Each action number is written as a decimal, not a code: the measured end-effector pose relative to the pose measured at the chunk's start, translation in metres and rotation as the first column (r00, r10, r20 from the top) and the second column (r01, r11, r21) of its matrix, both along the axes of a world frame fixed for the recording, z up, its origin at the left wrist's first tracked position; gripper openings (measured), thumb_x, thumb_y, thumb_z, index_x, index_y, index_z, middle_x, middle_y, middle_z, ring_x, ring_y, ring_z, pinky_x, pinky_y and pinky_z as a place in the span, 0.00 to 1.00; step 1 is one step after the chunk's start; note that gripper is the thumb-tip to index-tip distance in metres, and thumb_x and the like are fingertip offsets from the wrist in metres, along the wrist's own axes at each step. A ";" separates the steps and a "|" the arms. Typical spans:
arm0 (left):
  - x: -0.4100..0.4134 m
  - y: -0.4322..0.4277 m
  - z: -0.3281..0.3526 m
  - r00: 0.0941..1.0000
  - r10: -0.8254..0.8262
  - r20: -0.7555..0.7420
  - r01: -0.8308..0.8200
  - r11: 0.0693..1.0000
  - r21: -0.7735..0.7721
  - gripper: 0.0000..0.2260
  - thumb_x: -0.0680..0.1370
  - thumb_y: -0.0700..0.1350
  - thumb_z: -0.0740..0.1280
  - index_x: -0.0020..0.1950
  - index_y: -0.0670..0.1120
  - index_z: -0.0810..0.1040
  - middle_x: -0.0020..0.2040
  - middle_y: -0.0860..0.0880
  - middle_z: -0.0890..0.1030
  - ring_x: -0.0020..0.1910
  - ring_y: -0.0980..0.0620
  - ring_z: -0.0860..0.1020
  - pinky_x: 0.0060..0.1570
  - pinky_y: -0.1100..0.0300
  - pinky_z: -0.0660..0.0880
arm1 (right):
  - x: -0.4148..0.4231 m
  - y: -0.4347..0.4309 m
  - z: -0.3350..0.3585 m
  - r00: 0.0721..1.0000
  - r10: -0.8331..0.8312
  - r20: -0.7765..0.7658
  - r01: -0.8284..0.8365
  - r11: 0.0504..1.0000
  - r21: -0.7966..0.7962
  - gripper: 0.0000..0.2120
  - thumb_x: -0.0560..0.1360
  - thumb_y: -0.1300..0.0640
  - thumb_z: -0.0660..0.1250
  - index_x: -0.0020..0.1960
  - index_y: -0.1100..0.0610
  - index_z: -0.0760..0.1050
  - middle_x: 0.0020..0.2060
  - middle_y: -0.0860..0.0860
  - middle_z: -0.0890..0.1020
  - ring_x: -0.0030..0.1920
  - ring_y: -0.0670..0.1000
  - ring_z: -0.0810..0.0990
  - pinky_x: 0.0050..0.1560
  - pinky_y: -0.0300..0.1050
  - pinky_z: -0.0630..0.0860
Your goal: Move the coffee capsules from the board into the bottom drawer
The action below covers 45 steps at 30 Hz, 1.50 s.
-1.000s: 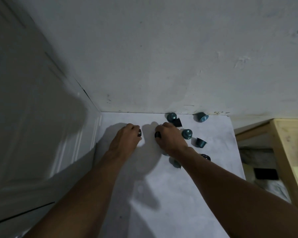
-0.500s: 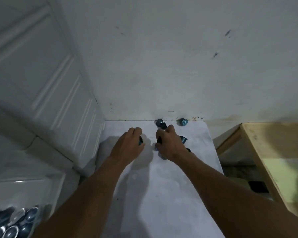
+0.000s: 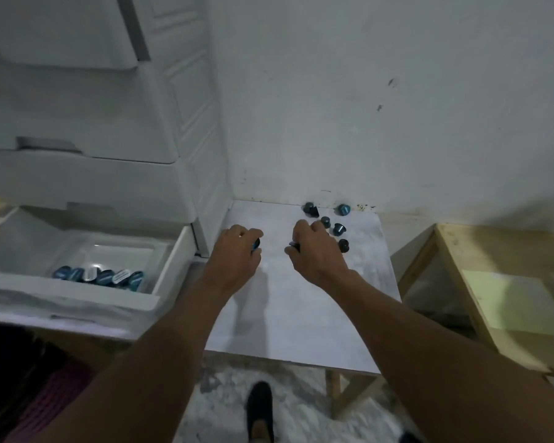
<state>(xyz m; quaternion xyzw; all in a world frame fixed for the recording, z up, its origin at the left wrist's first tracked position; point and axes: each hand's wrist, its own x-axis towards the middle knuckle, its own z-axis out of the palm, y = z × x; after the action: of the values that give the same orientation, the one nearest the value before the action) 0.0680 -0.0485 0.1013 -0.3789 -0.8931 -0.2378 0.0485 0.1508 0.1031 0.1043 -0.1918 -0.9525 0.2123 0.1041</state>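
A pale grey board (image 3: 301, 314) lies against the wall. Several blue and dark coffee capsules (image 3: 338, 229) sit near its far right corner. My left hand (image 3: 235, 254) hovers over the board's left part and holds a blue capsule (image 3: 255, 244) in curled fingers. My right hand (image 3: 314, 251) is beside it, gripping a dark capsule (image 3: 294, 245). The white bottom drawer (image 3: 170, 266) stands pulled out at the left, with several blue capsules (image 3: 100, 275) lying in it.
A white drawer cabinet (image 3: 109, 123) rises at the left, next to the board. A light wooden table (image 3: 509, 282) stands at the right. My dark shoe (image 3: 259, 410) is on the speckled floor below the board's near edge.
Both hands have lifted with their capsules and drawn back from the wall. The view has swung left and down, bringing the open bottom drawer into sight.
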 end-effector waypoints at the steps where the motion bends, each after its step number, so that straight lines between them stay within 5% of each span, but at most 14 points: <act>1: 0.008 -0.013 0.003 1.000 0.019 -0.002 -0.019 1.000 0.002 0.14 0.76 0.39 0.67 0.61 0.42 0.77 0.53 0.39 0.78 0.53 0.41 0.75 0.56 0.53 0.68 | 0.005 -0.011 0.002 1.000 0.016 -0.007 -0.016 1.000 -0.009 0.11 0.77 0.55 0.63 0.56 0.60 0.69 0.51 0.58 0.73 0.45 0.61 0.76 0.43 0.51 0.74; 8: 0.029 -0.099 0.026 0.975 0.219 -0.023 -0.220 0.975 -0.036 0.13 0.73 0.40 0.66 0.57 0.42 0.78 0.48 0.39 0.77 0.49 0.40 0.74 0.46 0.57 0.66 | 0.005 -0.087 0.019 0.991 0.134 0.020 -0.134 0.991 0.010 0.14 0.78 0.51 0.62 0.60 0.58 0.73 0.58 0.57 0.69 0.46 0.62 0.78 0.49 0.52 0.77; 19: 0.000 -0.284 0.043 0.943 0.331 -0.035 -0.332 0.938 -0.097 0.16 0.77 0.43 0.66 0.65 0.45 0.74 0.58 0.42 0.75 0.56 0.44 0.74 0.55 0.56 0.71 | -0.054 -0.263 0.042 0.944 0.324 -0.059 -0.327 0.945 -0.033 0.17 0.76 0.51 0.67 0.59 0.59 0.67 0.60 0.59 0.67 0.48 0.60 0.76 0.52 0.50 0.74; 26: -0.039 -0.382 0.052 0.934 0.356 -0.031 -0.356 0.922 -0.153 0.18 0.77 0.45 0.67 0.67 0.46 0.72 0.62 0.43 0.73 0.60 0.45 0.73 0.59 0.56 0.70 | -0.085 -0.362 0.045 0.933 0.342 -0.110 -0.350 0.934 -0.072 0.19 0.74 0.48 0.70 0.55 0.57 0.66 0.55 0.57 0.69 0.47 0.58 0.76 0.45 0.48 0.72; 36: -0.104 -0.410 0.045 0.955 0.296 -0.015 -0.296 0.951 -0.085 0.18 0.77 0.44 0.67 0.67 0.47 0.72 0.62 0.43 0.73 0.60 0.45 0.73 0.60 0.55 0.71 | -0.148 -0.397 0.040 0.930 0.342 -0.134 -0.348 0.937 -0.026 0.13 0.75 0.52 0.69 0.56 0.57 0.73 0.49 0.51 0.66 0.44 0.52 0.72 0.47 0.42 0.70; 45: -0.196 -0.383 0.036 0.963 0.270 0.013 -0.267 0.958 -0.101 0.17 0.79 0.47 0.64 0.67 0.47 0.72 0.62 0.45 0.74 0.59 0.47 0.73 0.56 0.60 0.71 | -0.245 -0.376 0.007 0.949 0.301 -0.091 -0.307 0.950 -0.063 0.15 0.76 0.57 0.65 0.62 0.58 0.73 0.56 0.57 0.71 0.50 0.56 0.76 0.53 0.44 0.71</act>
<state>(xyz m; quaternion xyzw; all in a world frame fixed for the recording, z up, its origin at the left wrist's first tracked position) -0.1283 -0.4311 0.1369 -0.2531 -0.9474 -0.1896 0.0497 -0.0942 -0.2732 0.1113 -0.0378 -0.9570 0.2694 0.1008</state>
